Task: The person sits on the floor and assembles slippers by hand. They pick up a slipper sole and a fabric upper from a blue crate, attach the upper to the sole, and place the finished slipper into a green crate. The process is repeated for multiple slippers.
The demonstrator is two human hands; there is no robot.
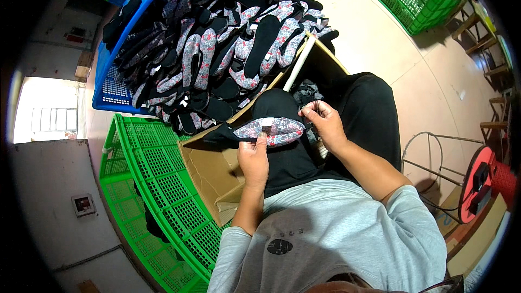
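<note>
A floral slipper (285, 130) with black parts lies across my lap, its patterned side facing up. My left hand (253, 161) is closed on its near edge, the thumb pressed on a small dark label. Just right of the slipper's toe, my right hand (328, 123) is closed in a pinch. Something small and dark shows at those fingers, too small to name. My black-trousered knee (369, 97) is bent beyond the right hand.
A blue crate (111, 88) holds a large heap of similar slippers (206, 49). An open cardboard box (209, 171) with a white rod (300, 64) stands against me. Green crates (163, 152) (418, 5) are at left and far right. A red round-topped stool (477, 184) stands right.
</note>
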